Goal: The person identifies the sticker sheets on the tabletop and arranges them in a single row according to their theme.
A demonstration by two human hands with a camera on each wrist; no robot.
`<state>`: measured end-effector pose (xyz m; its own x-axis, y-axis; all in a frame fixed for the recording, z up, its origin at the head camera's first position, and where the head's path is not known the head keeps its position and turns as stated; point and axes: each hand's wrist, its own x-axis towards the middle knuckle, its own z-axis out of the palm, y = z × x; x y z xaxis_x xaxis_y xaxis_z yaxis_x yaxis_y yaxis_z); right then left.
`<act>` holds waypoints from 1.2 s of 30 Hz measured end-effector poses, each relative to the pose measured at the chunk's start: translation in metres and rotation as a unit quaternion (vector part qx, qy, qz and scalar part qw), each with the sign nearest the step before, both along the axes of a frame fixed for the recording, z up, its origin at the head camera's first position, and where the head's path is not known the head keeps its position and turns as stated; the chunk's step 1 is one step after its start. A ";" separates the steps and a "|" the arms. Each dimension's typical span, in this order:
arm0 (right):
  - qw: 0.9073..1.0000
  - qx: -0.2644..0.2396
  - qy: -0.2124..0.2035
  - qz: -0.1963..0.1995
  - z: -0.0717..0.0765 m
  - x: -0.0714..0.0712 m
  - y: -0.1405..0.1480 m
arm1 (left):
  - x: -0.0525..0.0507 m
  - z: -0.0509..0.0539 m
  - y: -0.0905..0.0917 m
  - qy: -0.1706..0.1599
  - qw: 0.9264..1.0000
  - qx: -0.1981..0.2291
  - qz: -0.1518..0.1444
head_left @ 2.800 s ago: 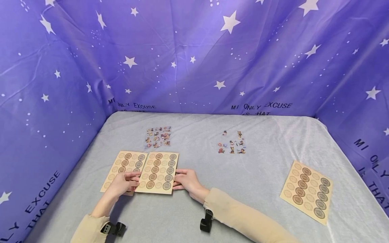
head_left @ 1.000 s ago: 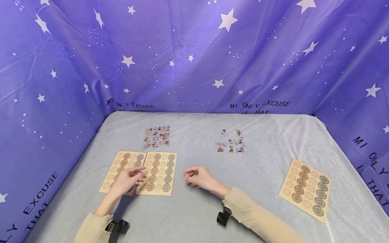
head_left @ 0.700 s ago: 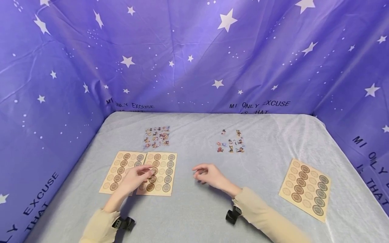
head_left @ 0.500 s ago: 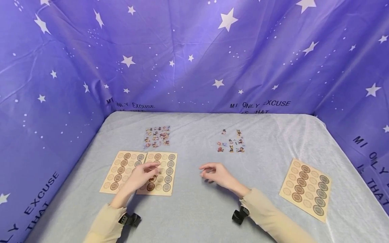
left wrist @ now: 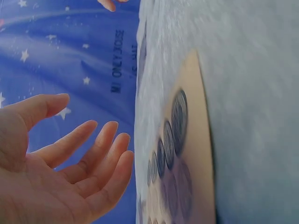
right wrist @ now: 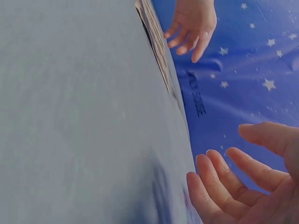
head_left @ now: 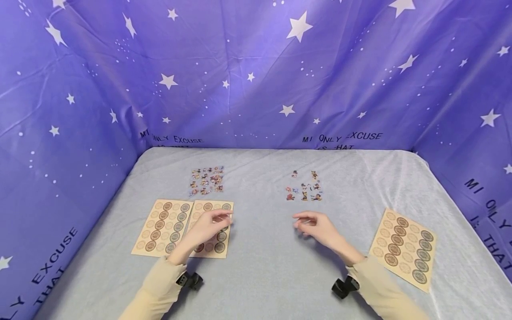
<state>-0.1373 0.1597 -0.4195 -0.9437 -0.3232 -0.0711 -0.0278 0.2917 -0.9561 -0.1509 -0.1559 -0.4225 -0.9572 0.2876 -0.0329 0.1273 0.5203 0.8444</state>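
Observation:
Two tan sheets of round stickers lie side by side at the left of the table: a left sheet (head_left: 154, 229) and a right sheet (head_left: 208, 253). Above the right sheet hovers my left hand (head_left: 209, 227), fingers loosely bent and holding nothing; it covers part of that sheet. In the left wrist view, a gap shows between the left hand (left wrist: 70, 172) and the sheet's surface. My right hand (head_left: 320, 229) is raised over bare cloth, relaxed, with nothing in its fingers. In the right wrist view the right hand (right wrist: 247, 182) has its fingers spread, away from the table.
A third tan sticker sheet (head_left: 404, 249) lies angled at the right. Toward the back are two clear sheets of small cartoon stickers, a fuller one (head_left: 206, 180) and a sparser one (head_left: 304, 193). Purple star-patterned cloth (head_left: 256, 75) walls the grey table (head_left: 260, 275) at back and sides.
Earlier both hands held the edges of the right-hand sheet of the pair. They have let go; both have moved to the right, the right hand farther. The sheets have stayed put since.

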 end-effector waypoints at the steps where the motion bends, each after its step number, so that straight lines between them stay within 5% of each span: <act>1: 1.000 0.001 0.001 -0.006 0.001 0.001 0.004 | -0.001 0.001 0.003 0.002 1.000 0.001 -0.006; 26: 0.987 0.085 0.083 -0.112 0.012 0.031 0.103 | -0.013 0.024 0.095 0.003 0.987 0.022 -0.161; 36: 0.981 0.090 0.089 -0.145 0.016 0.047 0.139 | -0.014 0.027 0.132 0.018 0.981 0.013 -0.192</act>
<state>-0.0900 0.2987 -0.4034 -0.9968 -0.0366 0.0717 -0.0805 0.4763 -0.8756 -0.1652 -0.0240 -0.3956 -0.7785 0.6275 0.0114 0.3395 0.4057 0.8486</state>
